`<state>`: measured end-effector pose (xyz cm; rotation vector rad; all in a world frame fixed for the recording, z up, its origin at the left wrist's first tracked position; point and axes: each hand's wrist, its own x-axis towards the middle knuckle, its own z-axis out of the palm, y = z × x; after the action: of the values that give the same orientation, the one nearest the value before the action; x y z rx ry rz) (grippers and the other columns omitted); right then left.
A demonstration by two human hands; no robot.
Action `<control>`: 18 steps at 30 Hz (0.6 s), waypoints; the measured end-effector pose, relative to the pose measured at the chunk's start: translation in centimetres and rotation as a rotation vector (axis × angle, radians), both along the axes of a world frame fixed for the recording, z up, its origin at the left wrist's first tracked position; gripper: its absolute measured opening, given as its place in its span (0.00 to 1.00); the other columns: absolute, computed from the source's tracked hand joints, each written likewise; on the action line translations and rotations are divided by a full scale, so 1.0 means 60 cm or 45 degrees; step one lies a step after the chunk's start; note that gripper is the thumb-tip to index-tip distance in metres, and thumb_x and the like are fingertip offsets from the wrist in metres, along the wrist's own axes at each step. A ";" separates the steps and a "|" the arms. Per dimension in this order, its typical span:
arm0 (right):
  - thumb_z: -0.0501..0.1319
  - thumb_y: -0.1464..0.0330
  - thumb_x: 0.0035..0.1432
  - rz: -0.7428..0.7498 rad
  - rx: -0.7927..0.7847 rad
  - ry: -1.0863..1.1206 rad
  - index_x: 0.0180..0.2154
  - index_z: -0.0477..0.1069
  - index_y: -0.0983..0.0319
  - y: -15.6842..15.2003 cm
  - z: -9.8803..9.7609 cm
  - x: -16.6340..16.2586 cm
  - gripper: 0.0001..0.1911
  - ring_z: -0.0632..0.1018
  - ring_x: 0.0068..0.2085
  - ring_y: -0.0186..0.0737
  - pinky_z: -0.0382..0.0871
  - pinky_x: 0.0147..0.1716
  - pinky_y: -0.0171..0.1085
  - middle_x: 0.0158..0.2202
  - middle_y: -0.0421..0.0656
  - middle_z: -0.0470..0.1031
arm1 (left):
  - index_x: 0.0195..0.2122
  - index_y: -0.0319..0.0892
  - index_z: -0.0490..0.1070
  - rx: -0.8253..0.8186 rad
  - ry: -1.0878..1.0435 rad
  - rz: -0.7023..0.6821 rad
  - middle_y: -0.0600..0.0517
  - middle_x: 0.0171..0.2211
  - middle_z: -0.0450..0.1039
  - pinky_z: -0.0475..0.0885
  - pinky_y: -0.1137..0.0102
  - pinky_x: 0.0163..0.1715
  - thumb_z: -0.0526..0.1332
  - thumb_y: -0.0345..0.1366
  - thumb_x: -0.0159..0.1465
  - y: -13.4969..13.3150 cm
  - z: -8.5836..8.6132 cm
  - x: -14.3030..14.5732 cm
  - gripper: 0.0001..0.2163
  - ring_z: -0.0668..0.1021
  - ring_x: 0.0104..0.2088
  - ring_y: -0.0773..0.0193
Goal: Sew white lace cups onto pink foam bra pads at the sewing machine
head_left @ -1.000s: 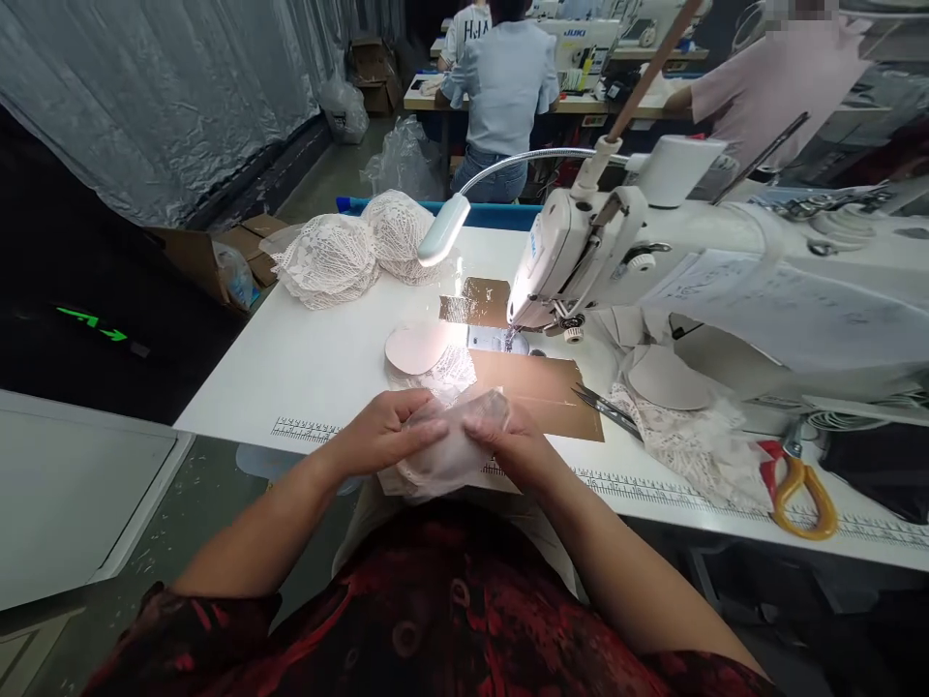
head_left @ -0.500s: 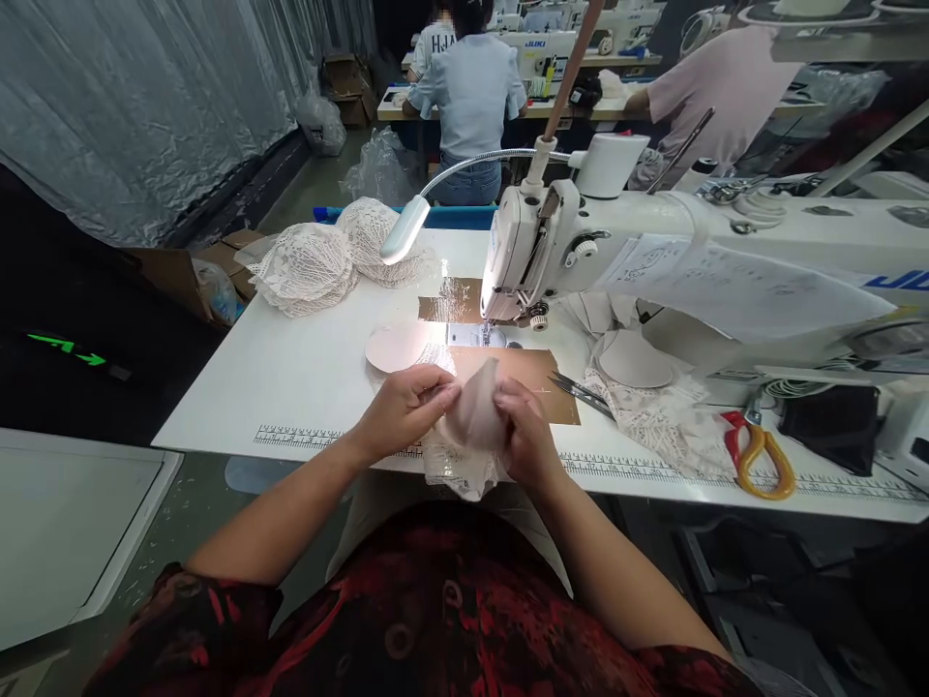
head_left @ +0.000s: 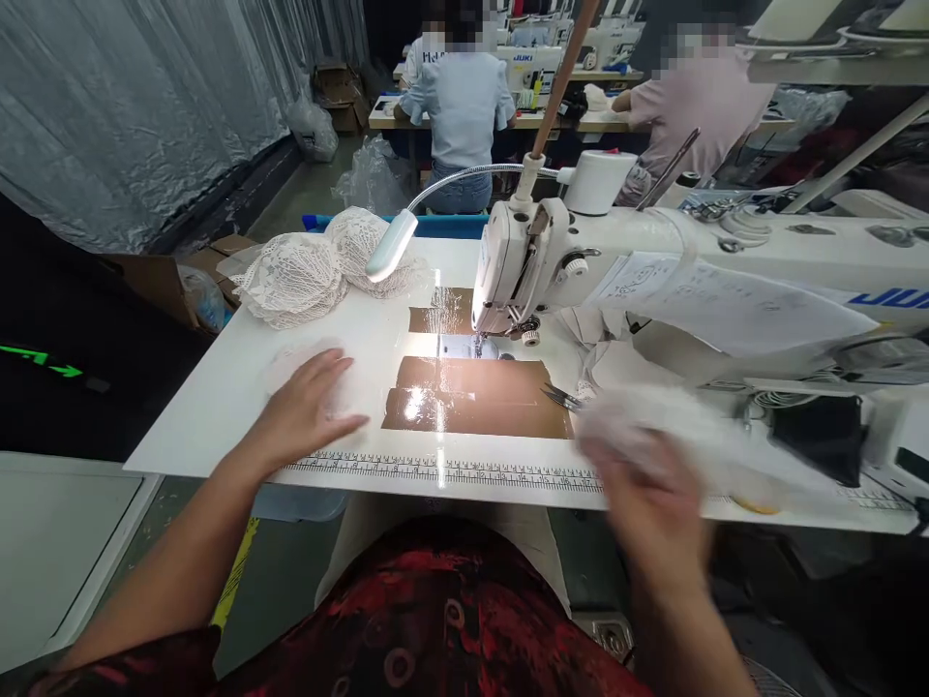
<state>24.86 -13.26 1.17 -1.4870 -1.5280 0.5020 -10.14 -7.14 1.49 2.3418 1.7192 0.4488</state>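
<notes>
My left hand [head_left: 309, 411] rests on the left part of the table with its fingers spread. Under and just beyond it lies a pale, sheer piece of fabric [head_left: 284, 366], partly covered by the hand. On the right, my right hand [head_left: 657, 499] is smeared by motion above the table's front edge. A pale lace fabric piece [head_left: 697, 436], blurred as well, is in its grasp and trails to the right. Dark-bladed scissors [head_left: 562, 398] lie just left of that fabric, their handles hidden. The sewing machine [head_left: 500, 271] stands ahead, its needle area lit.
Stacked lace cups [head_left: 294, 276] sit at the table's back left, beside a lamp head [head_left: 392, 247]. Brown tape [head_left: 471, 397] covers the table before the needle. A printed ruler [head_left: 450, 474] runs along the front edge. Pale pieces [head_left: 616, 366] lie under the machine arm. Co-workers sit beyond.
My hands have moved apart from the pale cup piece they held together. The left went left to the table; the right swung right with lace fabric, now covering most of the yellow-handled scissors.
</notes>
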 end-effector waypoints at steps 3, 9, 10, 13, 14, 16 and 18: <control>0.59 0.64 0.57 0.735 -0.195 0.132 0.33 0.73 0.58 0.020 -0.011 -0.082 0.06 0.76 0.30 0.39 0.71 0.30 0.37 0.30 0.41 0.76 | 0.64 0.46 0.52 -0.193 -0.296 -0.516 0.44 0.62 0.58 0.66 0.61 0.55 0.66 0.47 0.55 -0.020 0.026 0.066 0.38 0.64 0.60 0.51; 0.61 0.71 0.49 0.354 0.173 0.162 0.28 0.65 0.58 0.043 0.021 -0.092 0.04 0.73 0.30 0.36 0.67 0.28 0.33 0.28 0.39 0.72 | 0.41 0.42 0.75 -0.147 -0.526 -0.204 0.48 0.37 0.77 0.72 0.69 0.36 0.59 0.38 0.61 -0.014 0.006 0.088 0.10 0.77 0.36 0.60; 0.61 0.70 0.50 0.210 0.197 0.148 0.28 0.66 0.58 0.048 0.024 -0.084 0.04 0.73 0.31 0.37 0.66 0.29 0.34 0.28 0.40 0.72 | 0.38 0.40 0.76 -0.118 -0.557 -0.083 0.48 0.34 0.77 0.72 0.69 0.33 0.59 0.39 0.62 -0.014 0.001 0.082 0.10 0.77 0.34 0.60; 0.61 0.68 0.51 0.163 0.003 0.143 0.29 0.67 0.59 0.063 0.014 -0.079 0.03 0.71 0.29 0.36 0.64 0.27 0.34 0.27 0.39 0.71 | 0.41 0.40 0.76 -0.449 -0.857 -0.215 0.49 0.30 0.75 0.71 0.70 0.30 0.55 0.46 0.65 -0.026 -0.002 0.086 0.17 0.76 0.30 0.62; 0.61 0.68 0.51 0.291 -0.129 0.174 0.28 0.68 0.59 0.067 0.007 -0.084 0.03 0.70 0.27 0.35 0.63 0.26 0.33 0.26 0.38 0.70 | 0.47 0.41 0.73 -0.613 -0.992 -0.375 0.48 0.32 0.75 0.72 0.69 0.31 0.54 0.49 0.65 -0.032 0.002 0.095 0.20 0.77 0.31 0.62; 0.60 0.68 0.51 0.604 -0.412 0.321 0.26 0.68 0.60 0.074 -0.011 -0.100 0.04 0.69 0.26 0.34 0.63 0.25 0.33 0.24 0.37 0.69 | 0.61 0.45 0.61 -0.831 -1.207 -0.668 0.45 0.41 0.74 0.74 0.67 0.35 0.55 0.53 0.63 -0.041 0.012 0.116 0.28 0.77 0.35 0.61; 0.61 0.66 0.51 0.788 -0.626 0.561 0.25 0.68 0.61 0.074 -0.026 -0.114 0.06 0.70 0.27 0.35 0.65 0.27 0.35 0.24 0.37 0.70 | 0.65 0.50 0.51 -0.838 -1.310 -0.719 0.44 0.48 0.70 0.74 0.67 0.35 0.58 0.53 0.61 -0.043 0.017 0.130 0.34 0.76 0.35 0.63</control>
<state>18.00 -8.80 -0.38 -1.1004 -1.5419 1.5512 -2.32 -9.71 2.48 1.5273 0.5619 0.6684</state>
